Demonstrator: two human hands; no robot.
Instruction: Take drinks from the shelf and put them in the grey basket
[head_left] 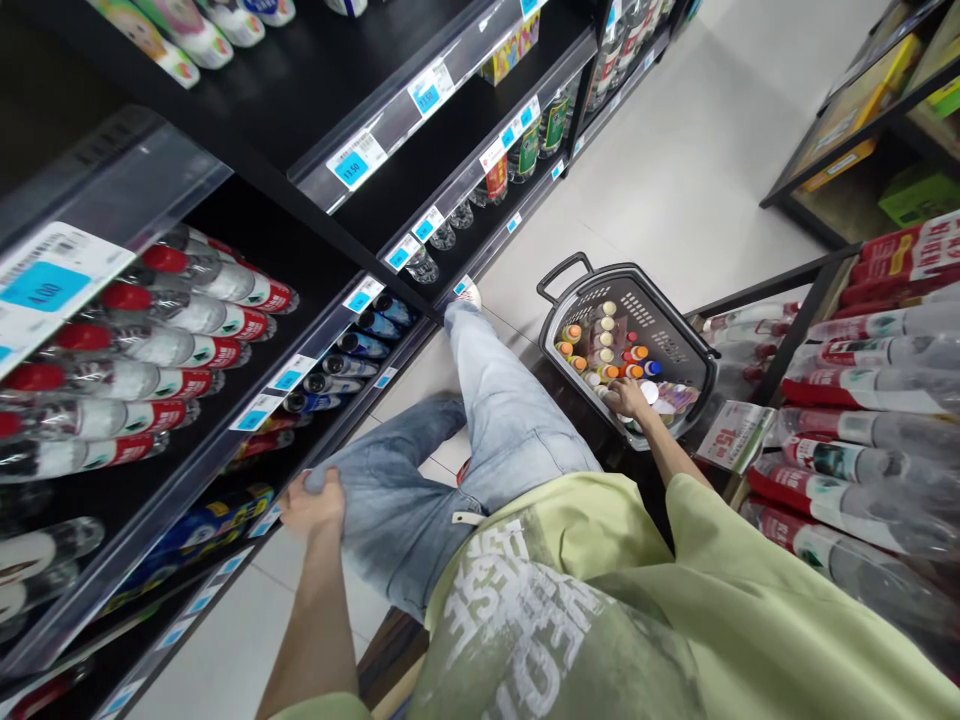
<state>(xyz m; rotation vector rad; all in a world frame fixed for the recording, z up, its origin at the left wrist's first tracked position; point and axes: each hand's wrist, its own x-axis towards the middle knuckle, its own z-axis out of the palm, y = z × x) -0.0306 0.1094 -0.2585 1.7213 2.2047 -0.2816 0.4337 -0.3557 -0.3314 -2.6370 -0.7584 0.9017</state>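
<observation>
My right hand [628, 397] reaches down into a black shopping basket [634, 285] in the aisle. Its fingers are closed around a small pale bottle [606, 396], partly hidden by the hand. Around it stand several bottles with orange, cream, red and blue caps, such as one with a blue cap [652, 368]. A round white lid [649, 391] lies right by the wrist. On the knee of my jeans [397, 470] rests my left hand [313, 500], holding nothing, with the fingers laid over the denim and partly out of sight.
A black shelf on the left holds rows of red-capped water bottles [172, 350] and price tags [285, 378]. To the right, large bottles with red labels [855, 460] are stacked beside a price sign [735, 437]. Light floor tiles [675, 170] run ahead between the shelves.
</observation>
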